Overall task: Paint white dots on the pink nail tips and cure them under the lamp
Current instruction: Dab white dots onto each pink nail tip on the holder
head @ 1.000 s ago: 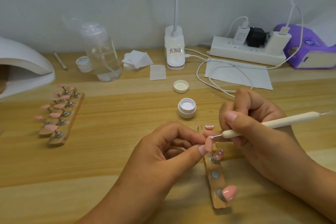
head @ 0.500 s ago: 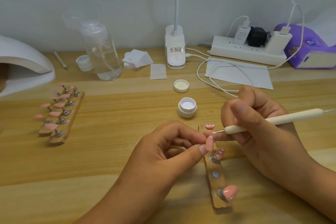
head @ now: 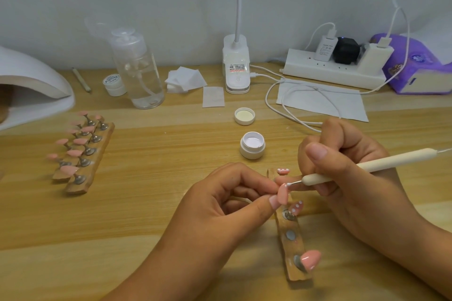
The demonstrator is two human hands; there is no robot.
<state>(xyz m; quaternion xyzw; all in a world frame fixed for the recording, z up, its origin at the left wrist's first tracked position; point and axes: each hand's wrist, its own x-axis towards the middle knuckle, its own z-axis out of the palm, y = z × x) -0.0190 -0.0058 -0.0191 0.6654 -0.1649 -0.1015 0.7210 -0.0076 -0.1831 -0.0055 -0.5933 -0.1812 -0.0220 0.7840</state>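
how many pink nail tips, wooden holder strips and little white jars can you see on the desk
pink nail tips: 14 (10 on the two strips at left, 3 on the near strip, 1 held in the left hand)
wooden holder strips: 3
small white jars: 2 (one open, one lidded)
total: 19

glossy pink nail tips (head: 283, 194), wood table (head: 159, 190)
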